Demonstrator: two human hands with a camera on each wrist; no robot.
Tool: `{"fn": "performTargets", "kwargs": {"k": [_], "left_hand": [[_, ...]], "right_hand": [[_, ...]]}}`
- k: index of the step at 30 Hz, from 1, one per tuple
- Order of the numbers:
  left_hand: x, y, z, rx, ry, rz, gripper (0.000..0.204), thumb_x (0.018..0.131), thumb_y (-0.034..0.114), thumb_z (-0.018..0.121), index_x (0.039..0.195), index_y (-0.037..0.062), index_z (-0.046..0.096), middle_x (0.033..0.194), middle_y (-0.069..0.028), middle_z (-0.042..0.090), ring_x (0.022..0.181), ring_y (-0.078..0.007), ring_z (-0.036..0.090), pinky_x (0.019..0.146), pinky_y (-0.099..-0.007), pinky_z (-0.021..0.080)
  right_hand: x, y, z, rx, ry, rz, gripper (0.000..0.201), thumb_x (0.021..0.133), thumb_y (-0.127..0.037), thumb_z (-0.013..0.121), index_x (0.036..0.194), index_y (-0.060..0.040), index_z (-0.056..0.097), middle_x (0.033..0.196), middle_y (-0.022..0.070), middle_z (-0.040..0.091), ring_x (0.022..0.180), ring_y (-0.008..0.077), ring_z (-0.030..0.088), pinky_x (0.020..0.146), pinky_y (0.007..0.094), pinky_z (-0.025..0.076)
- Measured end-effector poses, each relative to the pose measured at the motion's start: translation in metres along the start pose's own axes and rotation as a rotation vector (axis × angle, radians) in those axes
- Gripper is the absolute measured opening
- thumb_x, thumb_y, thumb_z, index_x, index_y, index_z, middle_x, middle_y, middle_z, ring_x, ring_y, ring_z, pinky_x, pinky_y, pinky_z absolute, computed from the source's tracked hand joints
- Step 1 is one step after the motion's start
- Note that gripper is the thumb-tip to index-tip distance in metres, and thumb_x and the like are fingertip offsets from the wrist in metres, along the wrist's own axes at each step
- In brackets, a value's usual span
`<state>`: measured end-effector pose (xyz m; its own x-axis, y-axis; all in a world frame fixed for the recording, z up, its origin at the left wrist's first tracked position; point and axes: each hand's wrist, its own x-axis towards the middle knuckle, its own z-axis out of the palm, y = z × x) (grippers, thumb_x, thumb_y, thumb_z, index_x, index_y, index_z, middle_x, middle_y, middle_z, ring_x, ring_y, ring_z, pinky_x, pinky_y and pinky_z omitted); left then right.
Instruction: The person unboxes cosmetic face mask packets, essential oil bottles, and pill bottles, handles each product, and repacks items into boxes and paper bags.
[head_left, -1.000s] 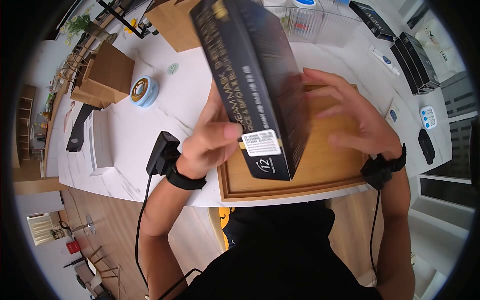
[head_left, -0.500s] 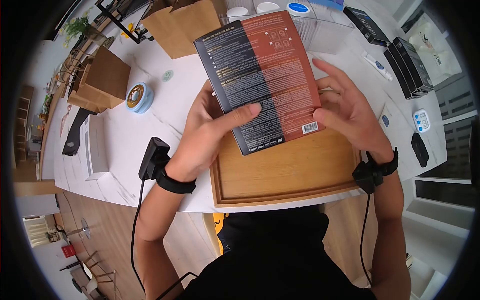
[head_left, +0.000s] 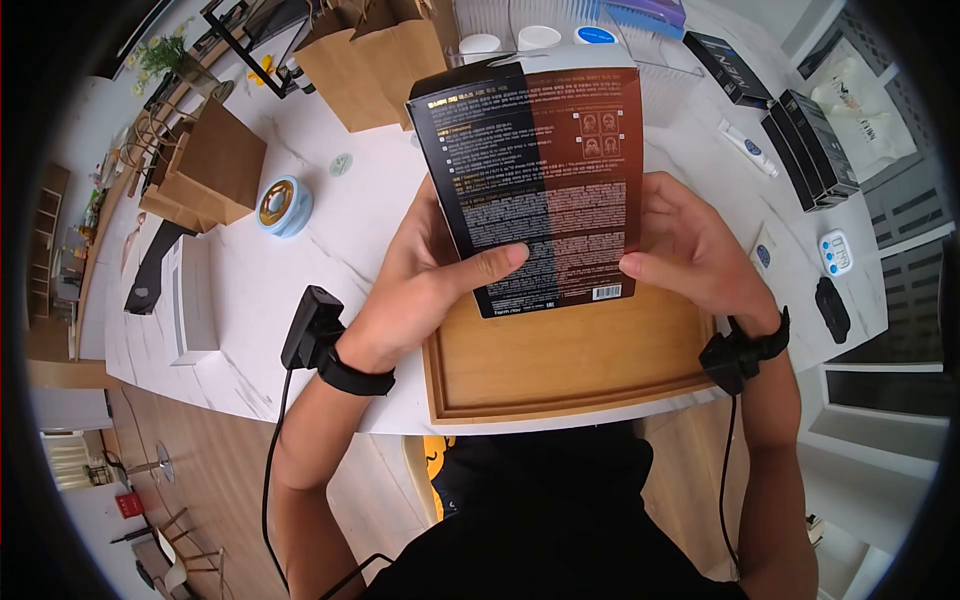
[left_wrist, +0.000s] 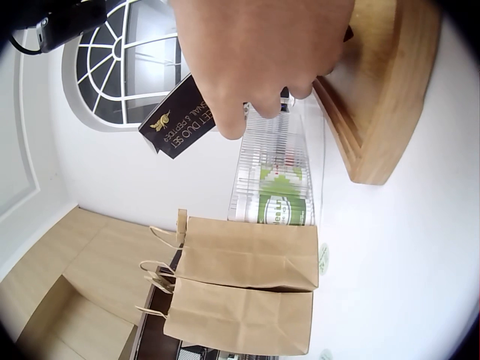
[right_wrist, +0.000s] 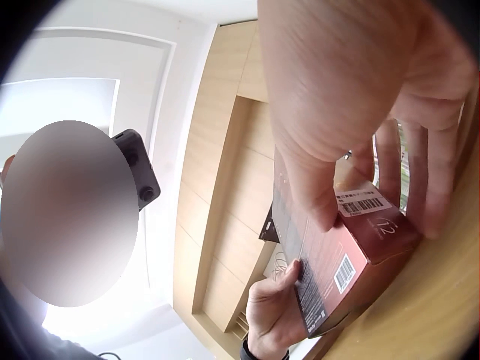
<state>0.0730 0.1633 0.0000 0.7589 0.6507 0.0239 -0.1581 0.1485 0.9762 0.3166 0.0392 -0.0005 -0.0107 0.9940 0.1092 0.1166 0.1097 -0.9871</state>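
Observation:
A black and reddish-brown sheet mask box [head_left: 540, 190] is held up over the wooden tray [head_left: 570, 365], its printed back towards the head camera. My left hand [head_left: 410, 275] grips its left side, thumb flat across the lower face and fingers hidden behind. On the other side my right hand [head_left: 705, 250] holds the lower right edge, thumb at the front. The right wrist view shows the right hand [right_wrist: 352, 97] with its thumb on the red face of the box [right_wrist: 337, 247], near the barcode. In the left wrist view, gold lettering shows on the box's side [left_wrist: 180, 116] beyond the left hand [left_wrist: 262, 49].
Brown paper bags [head_left: 205, 160] stand at the left and back, near a light-blue round container [head_left: 285, 205]. Behind the box sits a clear organiser with white-lidded jars [head_left: 540, 38]. Black boxes [head_left: 810, 150], a white tube [head_left: 748, 147] and a timer [head_left: 835, 252] lie at the right.
The box has turned from its narrow lettered side to its broad printed back, then straightened more upright. My right hand has come in from beside it to hold its right edge.

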Motion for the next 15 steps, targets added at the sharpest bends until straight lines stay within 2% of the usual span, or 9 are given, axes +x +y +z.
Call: {"fn": "performTargets", "kwargs": {"k": [4,6,7,9,10,11,13,14,15], "left_hand": [[0.002,-0.009,0.008,-0.008,0.122,0.141,0.086,0.084,0.0,0.076,0.149,0.0022,0.02,0.144,-0.017,0.044,0.129,-0.0225,0.05,0.105,-0.0365,0.047],[0.002,-0.009,0.006,0.291,0.058,0.269,0.103,0.08,0.007,0.083,0.152,0.0025,0.011,0.15,-0.0195,0.032,0.137,-0.0263,0.04,0.111,-0.0406,0.039],[0.001,-0.009,0.006,0.291,0.062,0.27,0.103,0.08,0.007,0.083,0.152,0.0025,0.011,0.15,-0.0195,0.032,0.137,-0.0263,0.04,0.111,-0.0406,0.039],[0.0,-0.008,0.006,0.374,-0.12,0.354,0.116,0.075,0.016,0.089,0.154,0.0015,0.006,0.15,-0.0201,0.03,0.14,-0.0276,0.033,0.116,-0.0419,0.03],[-0.003,-0.01,0.007,0.361,-0.181,0.325,0.121,0.073,0.02,0.09,0.154,-0.0001,0.002,0.148,-0.0181,0.031,0.139,-0.0276,0.032,0.118,-0.0407,0.024],[-0.004,-0.013,0.007,0.367,-0.182,0.326,0.121,0.073,0.02,0.09,0.154,-0.0001,0.002,0.148,-0.0181,0.031,0.139,-0.0276,0.032,0.118,-0.0407,0.024],[-0.007,-0.019,0.009,0.432,-0.166,0.266,0.12,0.075,0.02,0.089,0.154,-0.0009,0.001,0.149,-0.017,0.031,0.139,-0.0258,0.032,0.117,-0.0406,0.025],[-0.008,-0.016,0.012,0.381,-0.155,0.229,0.116,0.082,0.02,0.084,0.155,0.0002,-0.005,0.148,-0.0161,0.031,0.138,-0.0251,0.032,0.116,-0.0399,0.028],[-0.009,-0.016,0.015,0.381,-0.16,0.231,0.116,0.082,0.02,0.084,0.155,0.0002,-0.005,0.148,-0.0161,0.031,0.138,-0.0251,0.032,0.116,-0.0399,0.028]], "right_hand": [[0.0,0.003,-0.005,-0.019,0.092,-0.022,0.056,0.082,-0.004,0.078,0.13,0.0005,0.048,0.118,0.0096,0.061,0.108,0.0158,0.061,0.079,0.0273,0.054],[0.0,0.001,-0.002,0.046,0.184,-0.12,0.063,0.078,-0.003,0.082,0.13,0.0002,0.047,0.124,0.0106,0.059,0.111,0.0171,0.061,0.079,0.0287,0.056],[-0.002,0.001,0.0,0.046,0.18,-0.12,0.063,0.078,-0.003,0.082,0.13,0.0002,0.047,0.124,0.0106,0.059,0.111,0.0171,0.061,0.079,0.0287,0.056],[-0.006,0.0,0.001,0.109,-0.007,-0.188,0.071,0.075,-0.005,0.085,0.133,0.0002,0.045,0.128,0.0112,0.057,0.116,0.02,0.059,0.086,0.0318,0.055],[-0.007,0.001,0.0,0.055,-0.076,-0.18,0.076,0.075,-0.011,0.088,0.136,0.0004,0.044,0.129,0.0105,0.058,0.12,0.023,0.057,0.094,0.0366,0.052],[-0.008,0.0,0.0,0.057,-0.075,-0.185,0.076,0.075,-0.011,0.088,0.136,0.0004,0.044,0.129,0.0105,0.058,0.12,0.023,0.057,0.094,0.0366,0.052],[-0.012,-0.002,0.0,-0.034,-0.205,-0.138,0.078,0.077,-0.015,0.087,0.139,0.0001,0.043,0.13,0.0098,0.057,0.125,0.025,0.055,0.101,0.0395,0.047],[-0.013,0.0,-0.001,-0.016,-0.184,-0.112,0.079,0.078,-0.018,0.087,0.141,-0.0004,0.043,0.133,0.0097,0.056,0.125,0.0251,0.055,0.102,0.0402,0.045],[-0.012,0.001,-0.003,-0.019,-0.18,-0.113,0.079,0.078,-0.018,0.087,0.141,-0.0004,0.043,0.133,0.0097,0.056,0.125,0.0251,0.055,0.102,0.0402,0.045]]}}
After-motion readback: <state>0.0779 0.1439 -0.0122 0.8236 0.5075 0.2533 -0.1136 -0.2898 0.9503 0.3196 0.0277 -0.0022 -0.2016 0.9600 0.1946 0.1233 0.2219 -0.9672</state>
